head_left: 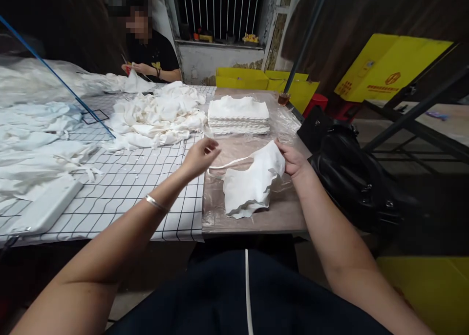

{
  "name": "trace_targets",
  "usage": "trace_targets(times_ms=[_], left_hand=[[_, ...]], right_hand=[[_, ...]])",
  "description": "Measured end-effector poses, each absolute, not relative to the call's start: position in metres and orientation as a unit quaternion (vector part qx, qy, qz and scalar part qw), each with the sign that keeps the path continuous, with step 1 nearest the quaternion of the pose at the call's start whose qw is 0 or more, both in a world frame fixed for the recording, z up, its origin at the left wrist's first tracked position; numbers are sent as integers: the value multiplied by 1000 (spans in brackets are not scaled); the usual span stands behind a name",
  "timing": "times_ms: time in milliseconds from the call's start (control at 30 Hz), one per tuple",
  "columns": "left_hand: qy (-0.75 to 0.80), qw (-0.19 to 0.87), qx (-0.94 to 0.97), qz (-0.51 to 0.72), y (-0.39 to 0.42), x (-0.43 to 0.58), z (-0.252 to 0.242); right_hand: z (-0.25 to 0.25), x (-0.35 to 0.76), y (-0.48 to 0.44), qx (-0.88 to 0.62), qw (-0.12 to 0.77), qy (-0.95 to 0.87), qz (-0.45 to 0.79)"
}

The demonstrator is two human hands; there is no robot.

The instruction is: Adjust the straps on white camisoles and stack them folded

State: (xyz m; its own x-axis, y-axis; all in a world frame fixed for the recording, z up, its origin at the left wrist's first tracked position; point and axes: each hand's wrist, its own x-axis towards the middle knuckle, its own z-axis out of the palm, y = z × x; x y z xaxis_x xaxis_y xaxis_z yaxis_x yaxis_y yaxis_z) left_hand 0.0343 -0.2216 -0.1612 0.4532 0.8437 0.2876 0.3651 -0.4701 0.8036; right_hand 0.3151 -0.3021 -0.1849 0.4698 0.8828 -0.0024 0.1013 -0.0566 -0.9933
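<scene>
My right hand (pixel 291 159) is closed on the upper right corner of a white scalloped cloth piece (pixel 249 183), which hangs down over the plastic-covered table. A thin strap (pixel 232 164) runs from the cloth toward the left. Above that strap is my left hand (pixel 201 155), loosely curled, with a gap between thumb and fingers and nothing visible in it. Just beyond both hands lies a neat stack of white scalloped cloth pieces (pixel 238 114). To its left spreads a loose heap of white cloth pieces (pixel 154 115).
A white box-like device (pixel 46 208) lies on the checked tablecloth (pixel 146 178), near more cloth heaps. A black bag (pixel 351 174) leans at the table's right edge. A glass of brown liquid (pixel 283 98) stands far right. Across the table, a person (pixel 154 56) handles white cloth.
</scene>
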Motion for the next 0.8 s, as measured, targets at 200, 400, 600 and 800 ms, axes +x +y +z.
trace_targets(times_ms=[200, 400, 600, 800], left_hand=[[328, 244, 885, 224, -313, 43, -225], [308, 131, 933, 136, -326, 62, -238], [314, 108, 934, 135, -326, 71, -227], [344, 63, 932, 95, -336, 73, -237]], right_hand=[[-226, 331, -343, -772, 508, -336, 183], [-226, 303, -375, -727, 360, -538, 230], [-227, 293, -346, -746, 227, -609, 147], [-211, 302, -333, -768, 268, -581, -38]])
